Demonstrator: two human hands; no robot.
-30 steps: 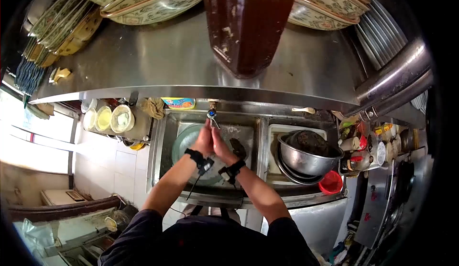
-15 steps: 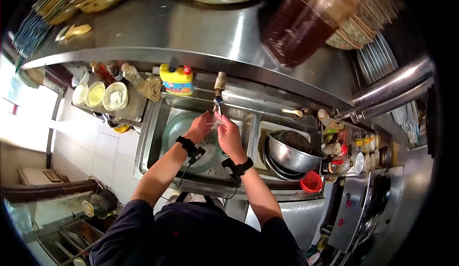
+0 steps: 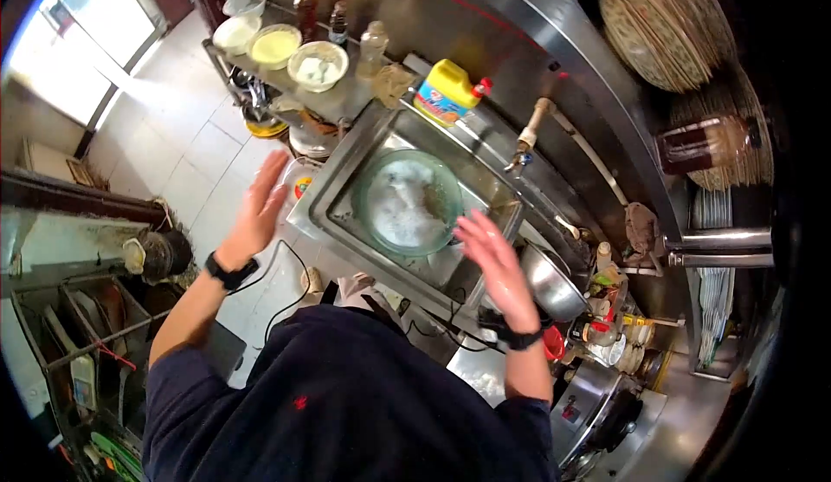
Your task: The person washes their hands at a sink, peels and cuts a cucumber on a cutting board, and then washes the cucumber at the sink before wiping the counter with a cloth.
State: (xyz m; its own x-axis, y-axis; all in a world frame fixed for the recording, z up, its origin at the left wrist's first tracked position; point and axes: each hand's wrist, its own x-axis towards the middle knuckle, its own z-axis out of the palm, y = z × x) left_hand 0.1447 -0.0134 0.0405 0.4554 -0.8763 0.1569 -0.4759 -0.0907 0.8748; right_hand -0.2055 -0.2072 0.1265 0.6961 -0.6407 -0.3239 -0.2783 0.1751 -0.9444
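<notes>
My left hand (image 3: 254, 213) is raised over the floor, left of the sink, its fingers stretched out and holding nothing. Over the sink's right front part hovers my right hand (image 3: 495, 265), also bare, wet-looking and with fingers extended. Between them a round greenish basin (image 3: 363, 200) sits in the metal sink (image 3: 322, 198), filled with white suds (image 3: 407, 196). The tap (image 3: 522, 153) juts from the wall behind the sink; no stream of water shows under it. A black band is on each wrist.
A yellow jug (image 3: 446, 92) with a red cap stands on the sink's back ledge. Several bowls, including one of pale yellow stuff (image 3: 275, 46), and bottles are at the left. A steel bowl (image 3: 554, 284) and a red bowl (image 3: 554, 343) are at the right.
Both hands have left the spot under the tap and spread apart, the left one going left and the right one right. The camera view has turned, and the suds in the basin now show.
</notes>
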